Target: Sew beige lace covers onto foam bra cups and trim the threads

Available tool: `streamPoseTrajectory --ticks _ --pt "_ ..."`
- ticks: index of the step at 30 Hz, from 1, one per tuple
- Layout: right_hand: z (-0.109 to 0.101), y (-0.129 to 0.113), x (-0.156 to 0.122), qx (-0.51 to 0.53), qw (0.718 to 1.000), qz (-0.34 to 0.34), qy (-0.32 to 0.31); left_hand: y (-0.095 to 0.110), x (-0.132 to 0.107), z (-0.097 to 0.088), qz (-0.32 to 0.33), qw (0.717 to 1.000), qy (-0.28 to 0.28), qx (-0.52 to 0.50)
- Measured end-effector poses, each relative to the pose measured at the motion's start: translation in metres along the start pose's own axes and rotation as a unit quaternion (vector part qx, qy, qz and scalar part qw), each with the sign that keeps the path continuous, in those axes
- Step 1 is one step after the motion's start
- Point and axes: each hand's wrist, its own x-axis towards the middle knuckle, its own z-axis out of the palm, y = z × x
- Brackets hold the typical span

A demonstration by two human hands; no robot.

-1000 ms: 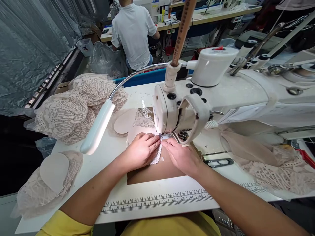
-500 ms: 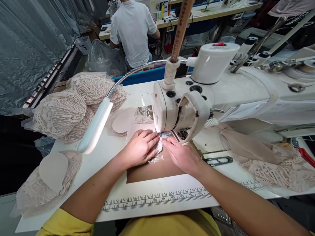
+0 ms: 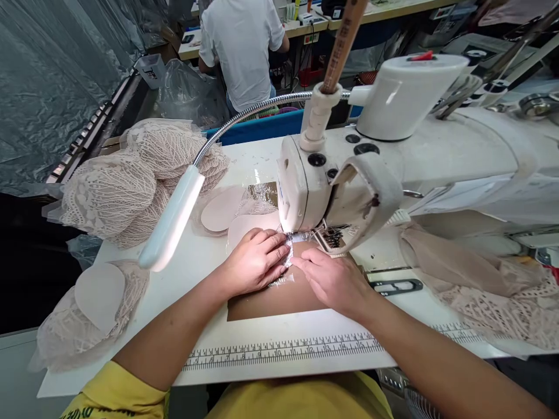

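My left hand (image 3: pixel 255 262) lies with its fingers flat on a small piece of pale lace fabric (image 3: pixel 288 253), just in front of the sewing machine's presser foot (image 3: pixel 297 237). From the other side my right hand (image 3: pixel 334 279) is closed, with its fingertips at the lace's right edge; its thumb is mostly hidden. Beneath both hands is a brown sheet (image 3: pixel 266 305) with clear tape on it. A smooth beige bra cup (image 3: pixel 251 226) shows beyond my left fingers and runs toward the needle area. The white sewing machine (image 3: pixel 301 186) stands over the work.
Lace-covered cups (image 3: pixel 109 192) are stacked at the left, with another lace pile (image 3: pixel 91 314) nearer me. A lamp (image 3: pixel 172 221) on a bendy neck hangs over the table. Beige lace fabric (image 3: pixel 489 279) lies right, past a dark slotted metal piece (image 3: pixel 396 286). A person (image 3: pixel 240 52) sits beyond.
The view has shifted slightly. My right fingers have drawn a little back from the presser foot along the lace's edge. My left hand stays pressed on the lace.
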Motion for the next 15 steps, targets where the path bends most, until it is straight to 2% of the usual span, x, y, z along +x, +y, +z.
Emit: streamPoseTrajectory --ticks 8,15 --pt "-0.0016 -0.0022 0.0016 -0.028 0.999 -0.029 -0.012 0.0 -0.0011 0.0027 -0.002 1.0 -0.006 0.008" --pt "-0.0018 -0.004 0.0077 -0.057 0.998 0.026 -0.01 -0.0008 0.0032 0.0009 -0.015 0.999 -0.017 0.026"
